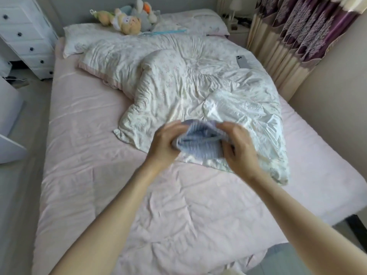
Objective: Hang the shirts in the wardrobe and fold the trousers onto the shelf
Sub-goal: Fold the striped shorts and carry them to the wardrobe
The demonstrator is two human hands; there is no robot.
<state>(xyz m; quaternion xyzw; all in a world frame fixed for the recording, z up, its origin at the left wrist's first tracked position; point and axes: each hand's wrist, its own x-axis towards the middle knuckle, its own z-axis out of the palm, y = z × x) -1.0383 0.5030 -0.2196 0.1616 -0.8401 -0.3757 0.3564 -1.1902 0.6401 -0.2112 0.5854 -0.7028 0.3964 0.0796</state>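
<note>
Left hand: the left hand (165,144) grips the left end of the bundle, fingers (172,129) curled over its top edge; blurred, so finer detail cannot be told.
Garment: a blue-and-white striped garment (198,143), bunched small, is held between the two hands, above the near edge of the quilt (178,86) on the bed (99,135). Whether it is a shirt or trousers cannot be told while it is bunched.
Long axis: the bundle runs left to right, from one hand to the other, its bulk sagging below the held top edge.
Right hand: the right hand (237,145) pinches the right end, curled round the cloth; about level with the left hand.
Nearer hand: neither; both already hold it, one at each end.
Judged next move: drawing the hands apart along that axis would likely open the cloth and show what it is.
Not in view: wardrobe and shelf.
</note>
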